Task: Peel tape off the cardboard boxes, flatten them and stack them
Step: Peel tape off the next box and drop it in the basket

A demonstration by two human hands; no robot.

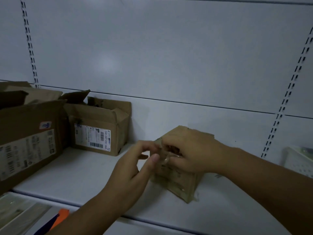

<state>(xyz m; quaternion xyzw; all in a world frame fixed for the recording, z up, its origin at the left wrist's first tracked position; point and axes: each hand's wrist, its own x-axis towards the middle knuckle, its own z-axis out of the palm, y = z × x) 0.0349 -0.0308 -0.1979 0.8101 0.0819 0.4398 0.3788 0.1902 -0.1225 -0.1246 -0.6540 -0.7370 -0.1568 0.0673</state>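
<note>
cardboard boxes (28,119) (116,131) (179,182): 3 | shipping labels (28,153) (94,138): 2 | hands (133,168) (193,150): 2 | tape strip (164,157): 1 | shelf (81,177): 1

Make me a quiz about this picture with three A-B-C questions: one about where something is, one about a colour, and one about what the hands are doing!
1. Where is the small brown tape-wrapped cardboard box?
A. on the white metal shelf
B. on the floor
C. in a drawer

2. What colour is the label on the open brown cardboard box with the barcode?
A. red
B. white
C. green

3. What are the left hand and right hand doing?
A. lying flat
B. holding scissors
C. pinching clear tape at the small box

Answers:
1. A, it stands on the shelf board.
2. B, the label is white with black print.
3. C, the fingertips of both hands meet on shiny tape.
</note>
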